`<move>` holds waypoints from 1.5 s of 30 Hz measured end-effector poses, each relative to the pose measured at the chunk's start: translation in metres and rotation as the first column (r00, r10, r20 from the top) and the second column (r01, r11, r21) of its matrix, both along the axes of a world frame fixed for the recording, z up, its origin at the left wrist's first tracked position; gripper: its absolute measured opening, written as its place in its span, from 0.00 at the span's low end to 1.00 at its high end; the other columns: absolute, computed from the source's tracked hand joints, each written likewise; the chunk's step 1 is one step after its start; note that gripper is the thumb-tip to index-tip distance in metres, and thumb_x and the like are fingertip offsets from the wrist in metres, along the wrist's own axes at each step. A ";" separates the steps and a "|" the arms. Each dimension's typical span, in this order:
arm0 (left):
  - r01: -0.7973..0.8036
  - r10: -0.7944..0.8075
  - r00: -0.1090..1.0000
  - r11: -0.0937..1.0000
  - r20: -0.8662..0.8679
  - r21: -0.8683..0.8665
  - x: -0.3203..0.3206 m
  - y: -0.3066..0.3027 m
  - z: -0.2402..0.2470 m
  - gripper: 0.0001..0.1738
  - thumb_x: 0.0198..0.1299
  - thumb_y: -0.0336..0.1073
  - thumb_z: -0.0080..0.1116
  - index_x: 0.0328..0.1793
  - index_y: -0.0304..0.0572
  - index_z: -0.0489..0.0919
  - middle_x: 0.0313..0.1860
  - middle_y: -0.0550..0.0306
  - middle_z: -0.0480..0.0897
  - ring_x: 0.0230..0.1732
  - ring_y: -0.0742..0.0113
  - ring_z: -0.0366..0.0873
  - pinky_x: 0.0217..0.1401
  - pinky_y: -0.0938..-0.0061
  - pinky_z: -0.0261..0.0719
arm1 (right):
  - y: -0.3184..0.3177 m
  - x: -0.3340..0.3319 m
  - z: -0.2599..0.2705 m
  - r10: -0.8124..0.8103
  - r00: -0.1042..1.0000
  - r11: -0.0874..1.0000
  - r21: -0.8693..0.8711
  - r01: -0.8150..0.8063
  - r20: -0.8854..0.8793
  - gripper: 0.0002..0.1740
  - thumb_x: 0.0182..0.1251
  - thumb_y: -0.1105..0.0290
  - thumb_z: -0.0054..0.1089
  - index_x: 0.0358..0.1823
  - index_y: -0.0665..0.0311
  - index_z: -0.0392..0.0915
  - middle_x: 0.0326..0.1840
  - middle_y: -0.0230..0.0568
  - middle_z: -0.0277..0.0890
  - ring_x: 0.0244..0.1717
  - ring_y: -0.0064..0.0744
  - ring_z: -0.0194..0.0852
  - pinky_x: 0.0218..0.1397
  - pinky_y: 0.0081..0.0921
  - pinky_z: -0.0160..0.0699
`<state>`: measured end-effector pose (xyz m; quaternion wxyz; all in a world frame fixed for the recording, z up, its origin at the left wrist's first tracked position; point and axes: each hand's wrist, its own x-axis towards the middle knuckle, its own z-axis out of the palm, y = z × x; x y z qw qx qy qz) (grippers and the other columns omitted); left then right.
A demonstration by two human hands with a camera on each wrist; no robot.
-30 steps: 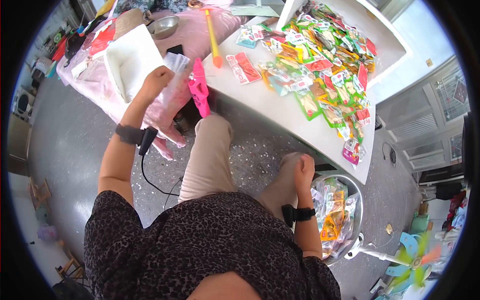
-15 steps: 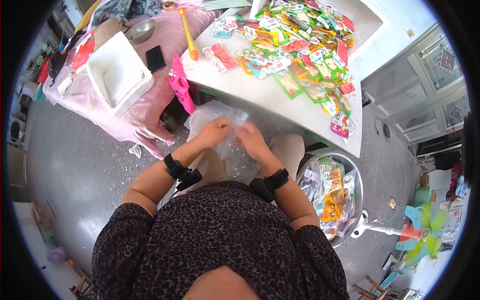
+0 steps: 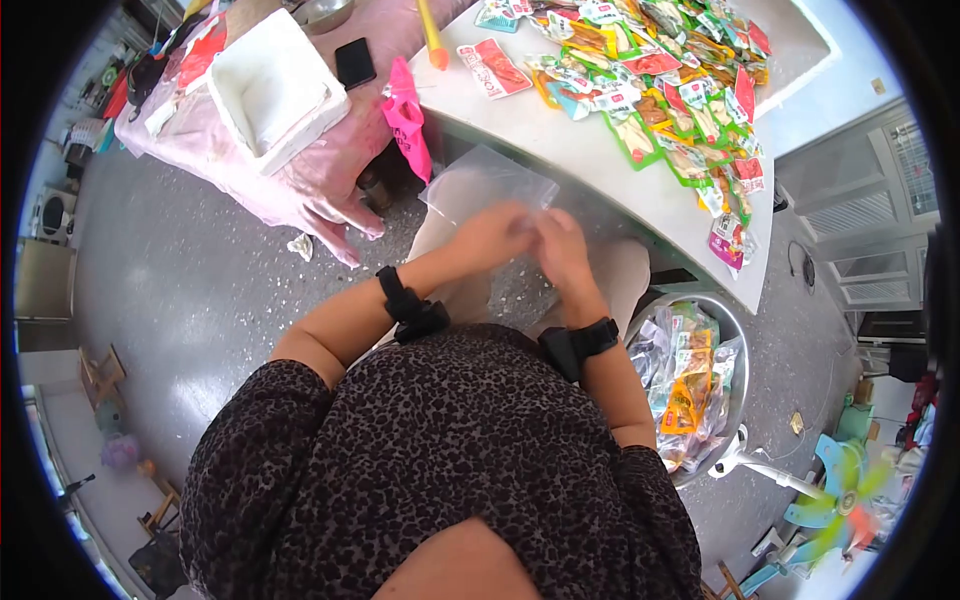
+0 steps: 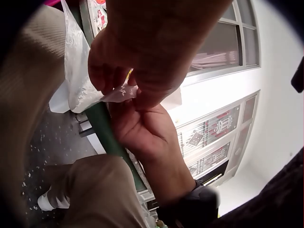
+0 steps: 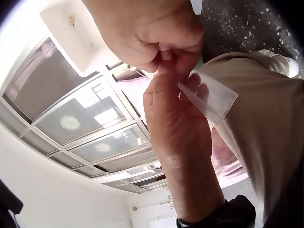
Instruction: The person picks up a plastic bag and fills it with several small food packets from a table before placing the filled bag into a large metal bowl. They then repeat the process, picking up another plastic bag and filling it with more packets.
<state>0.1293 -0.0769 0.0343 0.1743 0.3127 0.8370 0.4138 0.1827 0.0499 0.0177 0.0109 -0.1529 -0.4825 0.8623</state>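
A clear plastic bag (image 3: pixel 490 180) lies over the person's lap in the head view, its upper part spread flat. The left hand (image 3: pixel 497 235) pinches the bag's edge, fingers curled, right beside the right hand (image 3: pixel 562 245). In the left wrist view the bag (image 4: pixel 80 71) hangs from the fingers of both hands, bunched where they meet. The right wrist view has the left hand (image 5: pixel 178 111) with a corner of the bag (image 5: pixel 213 97) sticking out past its fingers, and the right hand (image 5: pixel 156 35) curled against its fingertips.
A white table (image 3: pixel 560 160) in front bears a heap of colourful snack packets (image 3: pixel 680 90). Right of the person stands a metal basin (image 3: pixel 742 375) of filled bags. On the pink cloth (image 3: pixel 190 165) at left are a white foam box (image 3: pixel 262 140) and a phone (image 3: pixel 355 63). A spinning fan (image 3: pixel 845 500) is at lower right.
The left hand has brought the clear bag from the foam box side to the lap. The right hand has come from the right knee to meet it, and both now work at its edge.
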 end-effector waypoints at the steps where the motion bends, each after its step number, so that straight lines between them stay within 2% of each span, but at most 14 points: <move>1: -0.012 0.012 1.000 1.000 0.005 0.010 -0.001 0.000 -0.002 0.18 0.45 0.41 0.56 0.41 0.40 0.73 0.33 0.52 0.75 0.34 0.65 0.73 0.37 0.74 0.71 | 0.002 0.000 -0.002 0.004 1.000 1.000 0.006 -0.004 0.013 0.08 0.58 0.72 0.43 0.33 0.68 0.69 0.28 0.39 0.71 0.28 0.26 0.70 0.29 0.21 0.72; 5: -0.049 0.047 0.998 0.996 0.036 0.076 -0.004 0.000 -0.010 0.16 0.46 0.40 0.55 0.40 0.39 0.73 0.31 0.53 0.76 0.33 0.65 0.74 0.37 0.74 0.71 | 0.002 0.000 0.001 -0.009 0.998 1.000 0.015 0.008 0.055 0.09 0.59 0.70 0.41 0.35 0.67 0.68 0.31 0.38 0.71 0.30 0.26 0.70 0.31 0.24 0.72; 9: -0.061 0.047 0.994 0.987 0.096 0.150 -0.004 0.000 -0.014 0.15 0.47 0.39 0.55 0.39 0.38 0.73 0.31 0.53 0.76 0.34 0.66 0.74 0.37 0.74 0.71 | 0.003 0.000 -0.003 0.000 0.999 1.000 0.022 -0.001 0.038 0.09 0.60 0.69 0.42 0.35 0.67 0.68 0.32 0.37 0.71 0.30 0.25 0.70 0.31 0.23 0.71; 12: -0.038 0.031 0.998 0.992 0.060 0.117 -0.002 -0.001 -0.009 0.15 0.47 0.38 0.55 0.39 0.37 0.73 0.31 0.53 0.76 0.34 0.67 0.74 0.38 0.75 0.71 | 0.003 0.000 -0.005 0.004 0.999 1.000 0.020 -0.005 0.043 0.09 0.60 0.68 0.42 0.35 0.66 0.69 0.31 0.36 0.71 0.30 0.24 0.69 0.31 0.22 0.71; 21: -0.039 0.030 0.995 0.995 0.093 0.087 -0.002 0.002 -0.007 0.15 0.46 0.39 0.57 0.38 0.38 0.72 0.31 0.55 0.76 0.34 0.70 0.73 0.38 0.76 0.71 | 0.006 0.001 -0.006 0.018 0.998 0.997 0.075 -0.022 0.054 0.08 0.59 0.67 0.45 0.33 0.63 0.70 0.28 0.32 0.71 0.28 0.21 0.68 0.29 0.19 0.69; 24: -0.075 0.039 0.986 0.974 0.164 0.215 -0.004 0.001 -0.021 0.16 0.45 0.42 0.55 0.35 0.39 0.72 0.30 0.51 0.75 0.33 0.61 0.73 0.37 0.72 0.70 | 0.007 0.000 -0.010 0.015 0.999 0.997 0.070 -0.018 0.049 0.08 0.59 0.67 0.45 0.33 0.62 0.70 0.28 0.31 0.70 0.26 0.20 0.67 0.27 0.18 0.66; 27: -0.083 0.021 0.971 0.964 0.240 0.253 -0.006 0.000 -0.025 0.16 0.45 0.43 0.55 0.36 0.40 0.72 0.31 0.52 0.76 0.34 0.63 0.73 0.38 0.73 0.70 | 0.007 0.000 -0.007 0.013 0.998 0.997 0.079 -0.018 0.061 0.08 0.58 0.66 0.45 0.33 0.62 0.70 0.28 0.30 0.70 0.25 0.19 0.66 0.26 0.17 0.64; 35: -0.098 0.050 0.975 0.971 0.218 0.216 -0.006 0.001 -0.019 0.16 0.45 0.42 0.56 0.34 0.39 0.72 0.30 0.52 0.76 0.33 0.64 0.74 0.37 0.73 0.71 | 0.006 -0.002 -0.002 0.004 0.998 0.996 0.094 -0.010 0.063 0.08 0.57 0.66 0.47 0.32 0.62 0.71 0.26 0.29 0.69 0.25 0.18 0.65 0.26 0.16 0.64; 38: -0.104 0.066 0.981 0.974 0.183 0.203 -0.005 0.002 -0.017 0.15 0.44 0.42 0.56 0.33 0.39 0.72 0.29 0.52 0.75 0.32 0.64 0.74 0.36 0.73 0.71 | 0.005 -0.002 0.000 0.016 0.997 0.986 0.163 -0.029 0.081 0.08 0.57 0.66 0.47 0.31 0.62 0.71 0.26 0.29 0.70 0.25 0.18 0.65 0.26 0.16 0.64; 45: -0.109 0.067 0.981 0.967 0.183 0.229 -0.005 0.001 -0.020 0.15 0.44 0.41 0.56 0.32 0.38 0.72 0.29 0.52 0.75 0.32 0.63 0.73 0.35 0.72 0.71 | 0.005 -0.003 -0.001 0.029 0.995 0.992 0.122 -0.041 0.094 0.07 0.58 0.67 0.46 0.32 0.62 0.71 0.26 0.29 0.70 0.26 0.18 0.65 0.27 0.16 0.64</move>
